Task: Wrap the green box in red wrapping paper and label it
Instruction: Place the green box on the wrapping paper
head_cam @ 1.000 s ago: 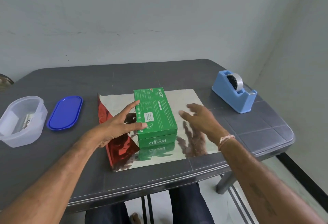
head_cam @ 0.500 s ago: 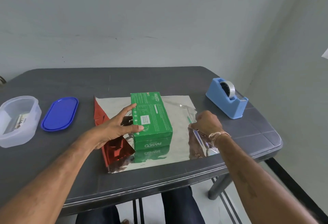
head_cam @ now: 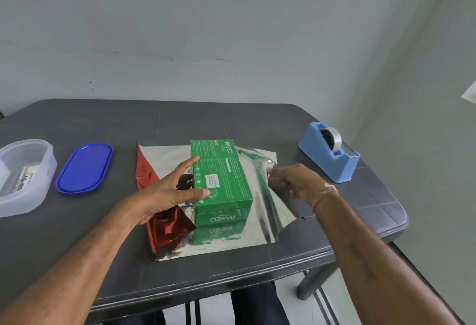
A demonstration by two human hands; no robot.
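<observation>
Spread-fingered left hand (head_cam: 164, 193) steadies the green Paseo box (head_cam: 226, 170) so the right hand (head_cam: 296, 183), right of it, pinches the wrapping paper (head_cam: 265, 224) for folding.

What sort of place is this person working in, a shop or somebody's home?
Probably a plain room at home, though that is a guess: a dark grey plastic table against bare pale walls, holding a light blue tape dispenser and a clear plastic food container beside its blue oval lid.

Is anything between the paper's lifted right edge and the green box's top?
Nothing visible. The right hand holds the wrapping paper up beside the green box; the left hand rests at the box's left edge.
</observation>
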